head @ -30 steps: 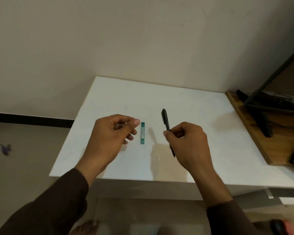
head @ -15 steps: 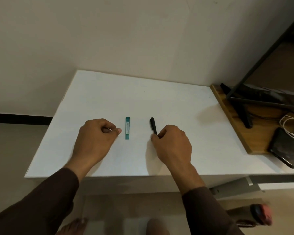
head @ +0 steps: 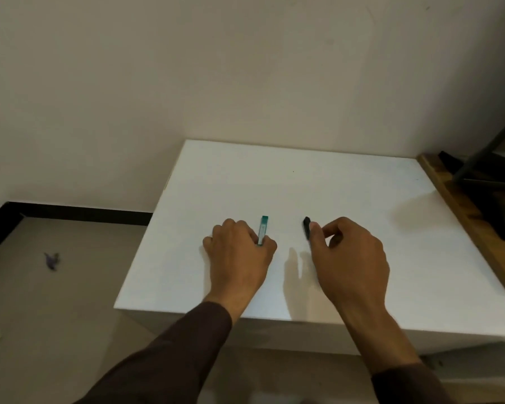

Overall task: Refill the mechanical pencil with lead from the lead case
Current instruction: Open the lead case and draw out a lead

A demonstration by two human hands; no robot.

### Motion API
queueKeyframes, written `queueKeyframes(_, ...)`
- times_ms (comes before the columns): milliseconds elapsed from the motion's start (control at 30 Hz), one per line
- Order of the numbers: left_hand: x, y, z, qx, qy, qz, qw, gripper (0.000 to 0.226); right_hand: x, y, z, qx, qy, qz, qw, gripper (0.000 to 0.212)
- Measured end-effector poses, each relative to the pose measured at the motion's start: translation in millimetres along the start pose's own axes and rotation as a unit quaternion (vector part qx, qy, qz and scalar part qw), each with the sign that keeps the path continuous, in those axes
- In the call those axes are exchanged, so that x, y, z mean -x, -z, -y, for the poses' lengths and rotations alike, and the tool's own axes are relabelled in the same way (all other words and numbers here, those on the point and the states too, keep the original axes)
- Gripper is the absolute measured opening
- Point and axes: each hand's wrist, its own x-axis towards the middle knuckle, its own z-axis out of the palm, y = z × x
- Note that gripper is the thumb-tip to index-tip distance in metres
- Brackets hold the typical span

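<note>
Hands: our left hand (head: 239, 258) curls knuckles-up on the white desk (head: 362, 228), fingers closed around the lead case (head: 263, 229); our right hand (head: 351, 258) pinches the mechanical pencil (head: 306, 224).
Room: bare desk lies toward 12 o'clock; a wooden board (head: 461, 217) borders it at 3 o'clock.
Lead case: slim, teal, pointing to 12 o'clock.
Mechanical pencil: black, only its far end showing.
</note>
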Motion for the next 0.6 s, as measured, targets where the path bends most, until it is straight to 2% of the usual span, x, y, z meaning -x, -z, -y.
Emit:
queueKeyframes(133,7,16,-2,0.068,-0.015,-0.021,0.997,0.024,5,-8,14,-0.108,-0.003,0.048,0.993,0.025)
queueKeyframes(267,21,38,-10,0.125,-0.104,-0.08,0.983,0.024,7,-13,31,-0.289,-0.042,0.14,0.946,0.028)
queueKeyframes(400,28,48,-15,0.145,-0.156,-0.116,0.97,0.021,11,-10,41,-0.412,-0.049,0.165,0.895,0.013)
queueKeyframes(500,30,49,-17,0.148,-0.172,-0.097,0.969,0.02,9,-5,42,-0.434,-0.037,0.164,0.885,0.009)
queueKeyframes(600,22,56,-14,0.191,-0.18,-0.028,0.964,0.019,4,1,37,-0.415,-0.029,0.148,0.897,0.01)
